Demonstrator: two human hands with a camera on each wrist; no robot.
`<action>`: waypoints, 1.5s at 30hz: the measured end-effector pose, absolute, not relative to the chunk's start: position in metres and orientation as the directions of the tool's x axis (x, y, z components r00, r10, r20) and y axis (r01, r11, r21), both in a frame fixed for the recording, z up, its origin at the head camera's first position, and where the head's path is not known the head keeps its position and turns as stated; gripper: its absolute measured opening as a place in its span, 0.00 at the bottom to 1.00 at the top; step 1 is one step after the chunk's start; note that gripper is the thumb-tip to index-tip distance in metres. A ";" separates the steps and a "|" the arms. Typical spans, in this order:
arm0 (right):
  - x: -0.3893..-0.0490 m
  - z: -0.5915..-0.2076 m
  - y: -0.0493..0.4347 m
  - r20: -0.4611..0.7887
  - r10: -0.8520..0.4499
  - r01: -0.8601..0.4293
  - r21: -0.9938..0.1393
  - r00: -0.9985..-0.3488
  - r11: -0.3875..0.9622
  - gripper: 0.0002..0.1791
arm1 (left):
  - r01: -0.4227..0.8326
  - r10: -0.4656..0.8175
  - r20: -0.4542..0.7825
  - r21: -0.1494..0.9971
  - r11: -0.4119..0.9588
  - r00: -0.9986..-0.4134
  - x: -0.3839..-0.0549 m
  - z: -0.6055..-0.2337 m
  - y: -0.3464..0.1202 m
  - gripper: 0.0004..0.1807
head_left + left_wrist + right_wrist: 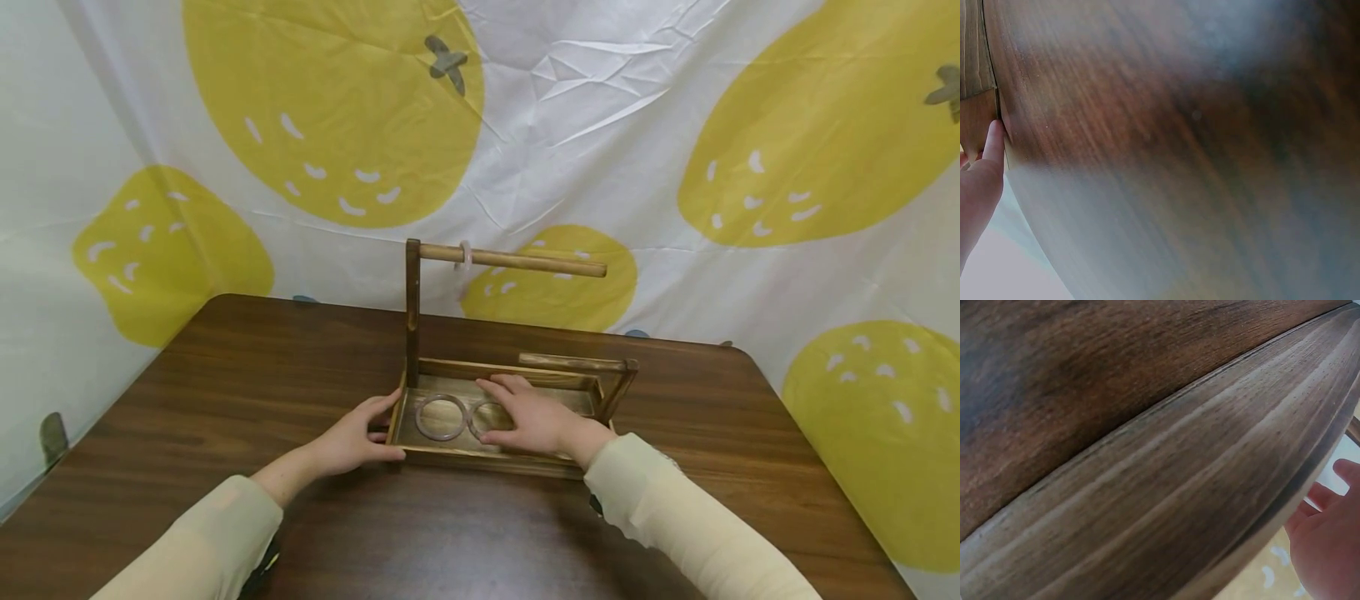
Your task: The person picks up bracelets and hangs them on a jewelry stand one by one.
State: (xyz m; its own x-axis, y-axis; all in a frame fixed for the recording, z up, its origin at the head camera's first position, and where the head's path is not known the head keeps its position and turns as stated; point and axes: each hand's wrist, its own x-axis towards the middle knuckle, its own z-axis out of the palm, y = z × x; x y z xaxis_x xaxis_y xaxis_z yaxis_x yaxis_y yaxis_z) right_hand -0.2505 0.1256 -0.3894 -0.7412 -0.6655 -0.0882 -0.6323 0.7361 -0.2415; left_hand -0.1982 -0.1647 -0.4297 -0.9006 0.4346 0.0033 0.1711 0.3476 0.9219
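A wooden bangle stand with a tray base (495,462) sits on the table. My left hand (348,437) holds the tray's left end, thumb by the front corner and fingers toward the back. In the left wrist view one digit (995,140) lies along the tray's wooden edge. Inside the tray a pale lilac bangle (441,437) lies flat. Beside it is a second bangle (472,423), partly hidden under my right hand (532,417), whose thumb and fingers are spread over it. The right wrist view catches the right hand (1329,531) above the tray wall.
A tall post carries the upper rod (540,262), where a pale bangle (466,257) hangs near the left end. A shorter rod (573,362) stands at the tray's right. Behind the dark wooden table (300,367) hangs a lemon-print cloth (337,108).
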 end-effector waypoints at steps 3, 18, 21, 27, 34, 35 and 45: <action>-0.251 -0.390 0.124 -0.097 -0.666 -0.631 -0.247 -0.740 0.736 0.46 | 0.168 0.434 0.002 0.923 0.346 -0.901 -0.198 -0.430 -0.165 0.50; -0.252 -0.396 0.119 -0.165 -0.656 -0.618 -0.231 -0.737 0.752 0.47 | 0.164 0.434 -0.007 0.920 0.355 -0.901 -0.197 -0.428 -0.164 0.51; -0.252 -0.396 0.117 -0.179 -0.648 -0.611 -0.223 -0.740 0.760 0.47 | 0.163 0.432 -0.005 0.923 0.350 -0.902 -0.197 -0.427 -0.165 0.50; -0.253 -0.399 0.114 -0.211 -0.635 -0.607 -0.188 -0.743 0.772 0.47 | 0.169 0.432 0.003 0.922 0.347 -0.902 -0.199 -0.430 -0.165 0.51; -0.257 -0.403 0.112 -0.197 -0.654 -0.631 -0.174 -0.730 0.756 0.42 | 0.180 0.436 0.018 0.926 0.333 -0.900 -0.201 -0.434 -0.167 0.51; -0.258 -0.402 0.112 -0.199 -0.654 -0.631 -0.174 -0.730 0.756 0.42 | 0.181 0.436 0.019 0.925 0.333 -0.900 -0.201 -0.434 -0.167 0.51; -0.259 -0.400 0.107 -0.193 -0.663 -0.645 -0.152 -0.723 0.749 0.40 | 0.179 0.429 0.018 0.924 0.339 -0.903 -0.201 -0.434 -0.167 0.51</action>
